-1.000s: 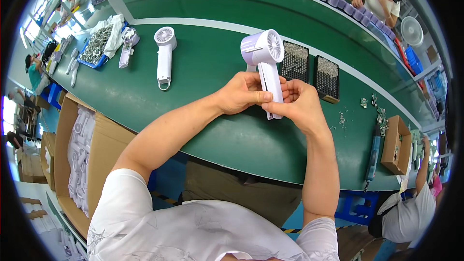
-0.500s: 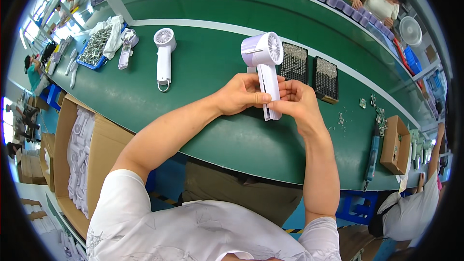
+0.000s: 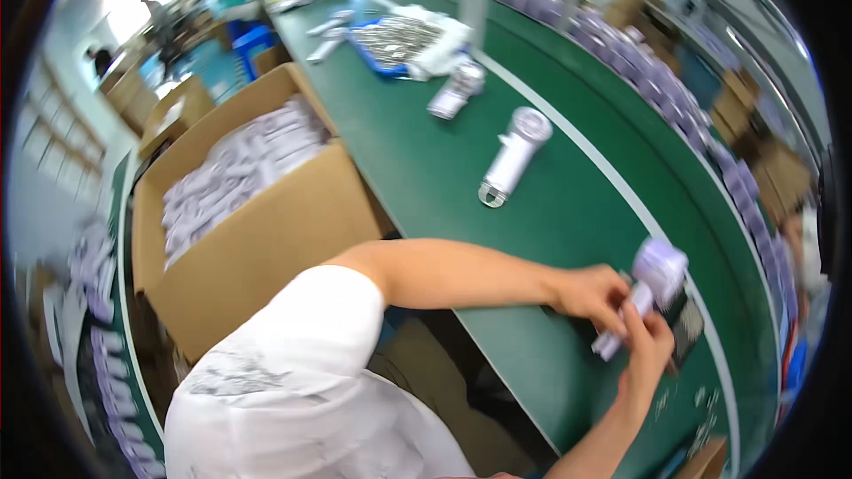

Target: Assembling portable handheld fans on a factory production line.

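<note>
One lilac handheld fan [image 3: 653,280], at four o'clock in the head view, is clamped between left hand [image 3: 589,295] and right hand [image 3: 650,341]. Its drum [image 3: 662,268] seems joined to its handle [image 3: 638,299]; blur hides what remains unfinished.

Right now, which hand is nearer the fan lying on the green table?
Left. In the picture, the left hand is below and right of the lying fan; the right hand is lower and farther right. Both grip another fan.
</note>
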`<action>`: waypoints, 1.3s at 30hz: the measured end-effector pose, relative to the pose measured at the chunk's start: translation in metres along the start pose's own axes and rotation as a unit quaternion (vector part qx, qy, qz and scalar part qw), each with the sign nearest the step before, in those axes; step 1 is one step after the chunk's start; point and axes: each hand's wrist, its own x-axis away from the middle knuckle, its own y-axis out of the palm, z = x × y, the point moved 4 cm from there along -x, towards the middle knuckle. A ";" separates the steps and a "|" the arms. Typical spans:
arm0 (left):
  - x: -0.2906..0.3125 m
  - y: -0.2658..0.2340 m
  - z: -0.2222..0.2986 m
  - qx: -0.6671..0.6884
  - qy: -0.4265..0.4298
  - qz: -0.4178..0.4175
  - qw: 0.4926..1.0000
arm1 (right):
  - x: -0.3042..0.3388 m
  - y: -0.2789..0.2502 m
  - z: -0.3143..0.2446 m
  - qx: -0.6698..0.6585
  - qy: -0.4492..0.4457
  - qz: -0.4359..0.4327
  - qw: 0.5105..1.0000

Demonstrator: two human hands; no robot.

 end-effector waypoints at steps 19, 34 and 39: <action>0.021 0.003 0.007 -0.062 -0.005 0.040 0.997 | 0.003 0.017 -0.030 0.065 -0.223 0.018 0.973; 0.015 0.019 0.006 -0.060 -0.073 -0.055 0.994 | 0.011 -0.014 -0.034 0.041 -0.148 -0.013 0.988; 0.016 0.018 0.012 -0.054 -0.125 -0.063 0.989 | 0.010 -0.011 -0.036 0.042 -0.138 -0.020 0.989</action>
